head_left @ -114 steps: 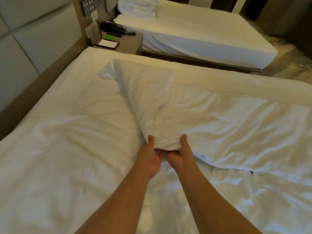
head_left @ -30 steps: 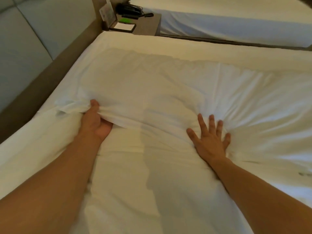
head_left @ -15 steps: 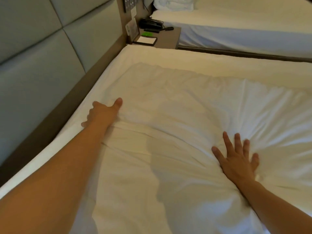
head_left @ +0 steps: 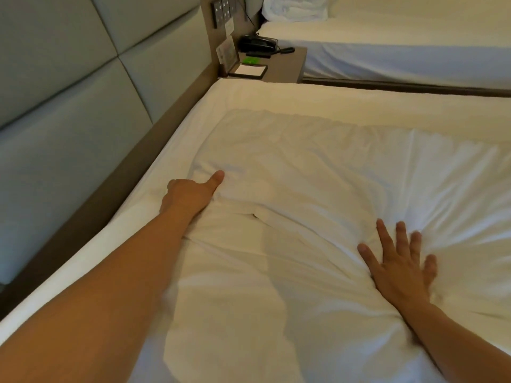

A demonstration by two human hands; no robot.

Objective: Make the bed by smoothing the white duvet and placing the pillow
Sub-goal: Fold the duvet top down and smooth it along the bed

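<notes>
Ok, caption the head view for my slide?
Right hand pressed flat on the duvet, left hand at its edge.

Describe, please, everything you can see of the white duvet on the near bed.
The white duvet is soft, puffy, cotton-looking fabric, spread over the near bed and creased. Its edge stops short of the headboard, leaving a strip of the bed bare. The right hand presses flat on it, creases fanning out; the left hand meets its edge, thumb on top, fingers curled and mostly hidden.
</notes>
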